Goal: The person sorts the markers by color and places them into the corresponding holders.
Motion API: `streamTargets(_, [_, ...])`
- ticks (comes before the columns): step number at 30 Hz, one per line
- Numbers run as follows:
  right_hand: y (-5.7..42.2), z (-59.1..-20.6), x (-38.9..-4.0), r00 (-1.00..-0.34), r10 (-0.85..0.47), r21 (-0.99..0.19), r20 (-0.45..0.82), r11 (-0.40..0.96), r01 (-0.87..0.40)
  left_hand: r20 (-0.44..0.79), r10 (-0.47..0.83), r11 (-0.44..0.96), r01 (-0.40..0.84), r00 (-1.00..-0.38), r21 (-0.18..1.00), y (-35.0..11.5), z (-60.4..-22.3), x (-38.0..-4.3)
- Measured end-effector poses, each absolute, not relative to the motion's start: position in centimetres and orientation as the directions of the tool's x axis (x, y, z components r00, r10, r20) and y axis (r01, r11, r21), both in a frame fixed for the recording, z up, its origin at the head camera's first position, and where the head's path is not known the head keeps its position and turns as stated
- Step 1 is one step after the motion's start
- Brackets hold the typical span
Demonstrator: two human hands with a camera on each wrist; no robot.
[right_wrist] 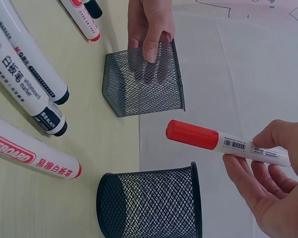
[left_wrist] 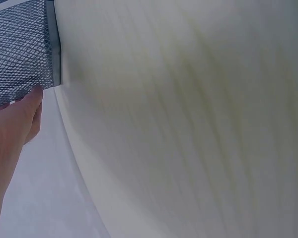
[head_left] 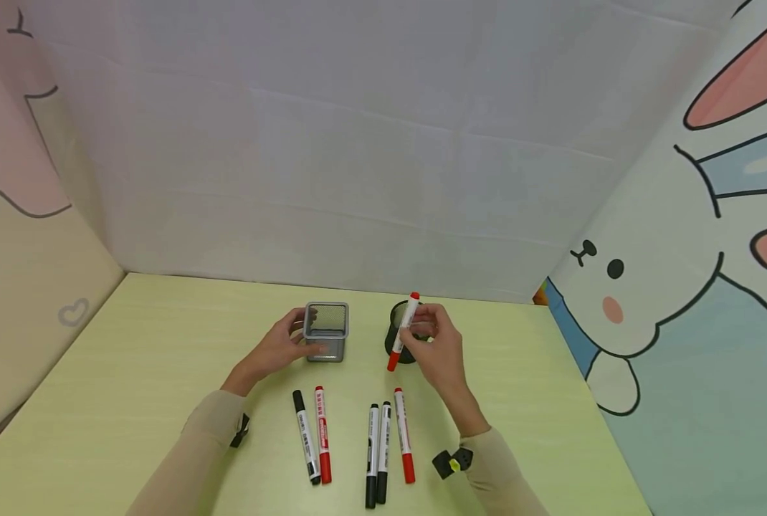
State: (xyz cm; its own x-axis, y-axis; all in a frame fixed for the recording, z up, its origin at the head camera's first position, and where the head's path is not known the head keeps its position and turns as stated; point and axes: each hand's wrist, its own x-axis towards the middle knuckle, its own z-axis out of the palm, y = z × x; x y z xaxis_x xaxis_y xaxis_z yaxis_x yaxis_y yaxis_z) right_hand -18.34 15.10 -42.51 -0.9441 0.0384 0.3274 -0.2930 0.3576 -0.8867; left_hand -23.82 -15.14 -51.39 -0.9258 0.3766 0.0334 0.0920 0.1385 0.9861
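1. White cloth (head_left: 383, 158) forms the one backdrop, meeting a rabbit-printed panel (head_left: 654, 269) at right.

2. One pale yellow table (head_left: 132, 373) spreads out before it.

3. Two hands of one person in beige sleeves (head_left: 212, 423) work side by side toward the table's far edge. The left hand (head_left: 283, 342) is clasped around a silver square mesh cup (head_left: 335, 350), thumb on one side, fingers on another; the right hand (head_left: 438, 344) pinches a red marker (right_wrist: 231, 144) between thumb and fingertips.

4. Two cups are in view. A black round mesh cup (right_wrist: 149, 206) stands near the right hand, to the right of the square one; whether the square cup's base touches the tabletop cannot be told.

5. Six markers complete the scene, three red and three black. The held one tilts, longer red end down, in front of the round cup in the head view. On the table lie a black marker (head_left: 307, 438) beside a red one (head_left: 322, 435), then two black (head_left: 373, 455) (head_left: 384, 451) and another red (head_left: 404, 435). Work appears to be at an early stage: one marker is lifted, five remain on the tabletop, and none is seen protruding from either cup.
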Motion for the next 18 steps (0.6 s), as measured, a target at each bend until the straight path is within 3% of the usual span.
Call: streamTargets(18, [11.9, -41.9, -20.3, -0.923, 0.023, -0.9, 0.385, 0.231, -0.37, 0.026, 0.366, 0.165, 0.093, -0.93, 0.982, -15.2, -51.5, -23.9])
